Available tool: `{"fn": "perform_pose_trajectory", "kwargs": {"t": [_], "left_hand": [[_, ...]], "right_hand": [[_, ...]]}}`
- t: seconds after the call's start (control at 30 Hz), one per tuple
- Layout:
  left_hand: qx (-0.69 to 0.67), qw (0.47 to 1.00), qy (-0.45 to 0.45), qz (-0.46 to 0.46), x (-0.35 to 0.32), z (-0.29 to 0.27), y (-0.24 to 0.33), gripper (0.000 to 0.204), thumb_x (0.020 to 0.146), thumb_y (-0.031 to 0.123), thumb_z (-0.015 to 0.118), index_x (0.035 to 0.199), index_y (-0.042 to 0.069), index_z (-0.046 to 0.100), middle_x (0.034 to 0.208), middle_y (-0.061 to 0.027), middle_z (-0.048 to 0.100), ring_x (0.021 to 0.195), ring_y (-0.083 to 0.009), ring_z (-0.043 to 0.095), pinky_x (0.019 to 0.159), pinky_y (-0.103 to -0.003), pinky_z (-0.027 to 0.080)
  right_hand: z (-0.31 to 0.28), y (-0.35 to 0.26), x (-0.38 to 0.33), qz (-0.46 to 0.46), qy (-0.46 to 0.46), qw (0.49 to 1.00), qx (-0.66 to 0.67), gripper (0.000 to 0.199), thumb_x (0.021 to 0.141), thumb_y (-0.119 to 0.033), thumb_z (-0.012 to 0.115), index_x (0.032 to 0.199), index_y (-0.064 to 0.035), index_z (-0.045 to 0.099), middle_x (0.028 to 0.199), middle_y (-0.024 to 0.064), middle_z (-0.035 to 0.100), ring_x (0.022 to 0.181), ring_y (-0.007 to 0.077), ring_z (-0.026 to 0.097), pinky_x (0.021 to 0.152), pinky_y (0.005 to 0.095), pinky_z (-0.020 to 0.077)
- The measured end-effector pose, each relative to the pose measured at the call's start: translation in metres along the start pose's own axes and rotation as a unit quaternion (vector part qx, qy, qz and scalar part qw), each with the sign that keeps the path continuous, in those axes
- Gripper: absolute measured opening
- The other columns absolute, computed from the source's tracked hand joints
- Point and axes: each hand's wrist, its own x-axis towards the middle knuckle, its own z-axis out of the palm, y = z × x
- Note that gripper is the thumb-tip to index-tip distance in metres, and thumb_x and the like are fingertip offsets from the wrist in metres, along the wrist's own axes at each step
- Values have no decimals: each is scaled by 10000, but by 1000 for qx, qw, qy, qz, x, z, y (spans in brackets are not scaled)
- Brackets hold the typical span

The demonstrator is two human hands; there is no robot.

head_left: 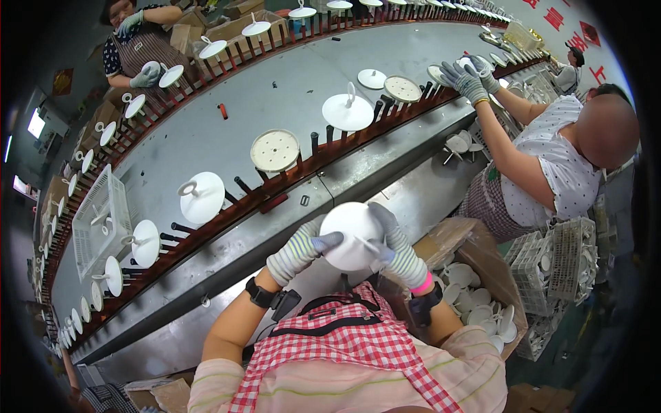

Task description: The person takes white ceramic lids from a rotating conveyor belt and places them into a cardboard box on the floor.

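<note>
A round white plastic disc (pixel 351 230) is held in front of my chest between both gloved hands. My left hand (pixel 299 249) in a striped knit glove grips its left edge, thumb on the face. The disc's right side is gripped by my right hand (pixel 398 249), fingers curled over the rim. Just beyond the disc runs the red-brown conveyor rail (pixel 275 191) with black pegs. White discs with loop handles (pixel 201 197) and a perforated disc (pixel 275 149) rest on it.
A cardboard box (pixel 475 255) of white discs sits at my right. White plastic crates (pixel 558 261) stand beyond it. A co-worker's gloved hands (pixel 468 77) reach the rail at the right; another person (pixel 138 48) stands across the belt. A white basket (pixel 102 217) lies on the grey belt.
</note>
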Motion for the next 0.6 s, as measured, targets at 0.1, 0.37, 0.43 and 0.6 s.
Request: {"fn": "perform_pose_trajectory", "kwargs": {"t": [0.1,0.37,0.43,0.6], "left_hand": [[-45,999,23,-7,-27,-43,-5,622,840,312,654,1330,9,419,1162,-69,584,1036,-141,547,889,-277,443],[-74,992,36,97,-53,-77,-2,798,847,410,619,1409,-3,233,1286,-177,456,1192,-239,458,1048,-366,343],[-88,989,59,105,-63,-87,-9,799,850,415,618,1405,-11,233,1277,-186,461,1184,-251,469,1048,-376,351],[-6,997,71,-2,-89,-112,-37,767,870,396,607,1371,-66,255,1266,-171,473,1128,-218,515,956,-335,436]], "right_hand": [[63,-14,20,-1,-24,999,-42,519,777,-270,631,1254,-94,529,1341,208,414,1256,362,369,1010,451,341],[64,32,138,-264,53,926,-264,333,791,-207,614,1115,-129,605,1178,159,549,1056,360,520,923,473,408],[28,51,194,-215,179,922,-269,295,832,-250,582,1103,-137,610,1122,153,570,1028,349,534,900,467,420],[-3,83,265,-51,211,875,-433,434,842,-425,529,1176,-151,575,1140,161,574,1055,339,530,921,440,415]]}}
